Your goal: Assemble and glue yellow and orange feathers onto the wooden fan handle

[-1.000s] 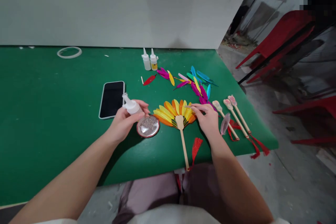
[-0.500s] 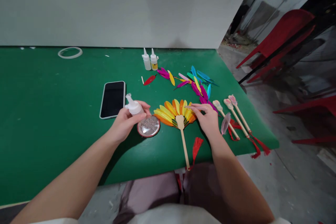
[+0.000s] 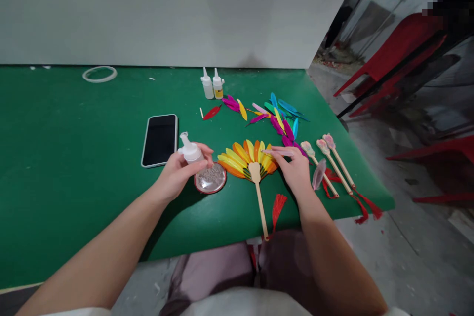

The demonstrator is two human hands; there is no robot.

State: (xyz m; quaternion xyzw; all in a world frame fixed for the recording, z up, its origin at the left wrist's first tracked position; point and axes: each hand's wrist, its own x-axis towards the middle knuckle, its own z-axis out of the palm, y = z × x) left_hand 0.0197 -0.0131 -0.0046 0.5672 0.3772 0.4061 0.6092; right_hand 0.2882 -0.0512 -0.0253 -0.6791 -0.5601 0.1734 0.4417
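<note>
My left hand (image 3: 178,172) is closed round a small white glue bottle (image 3: 190,150) with its nozzle tilted up and left, just above a round shallow dish (image 3: 210,178) of tiny pale beads. My right hand (image 3: 294,167) pinches a thin tweezer-like tool (image 3: 276,151) whose tip rests over the right side of a yellow and orange feather fan (image 3: 245,158). The fan's wooden handle (image 3: 260,202) points toward me, with a red tassel (image 3: 277,206) beside it.
A black phone (image 3: 160,139) lies left of the bottle. Two more glue bottles (image 3: 212,84) stand at the back. Loose coloured feathers (image 3: 274,116) and three wooden fan sticks (image 3: 331,164) with red tassels lie to the right. A clear ring (image 3: 99,74) sits far left. Red chairs (image 3: 392,57) stand beyond the green table (image 3: 70,158).
My left hand with the bottle has shifted slightly right and toward the dish. My right hand has barely moved.
</note>
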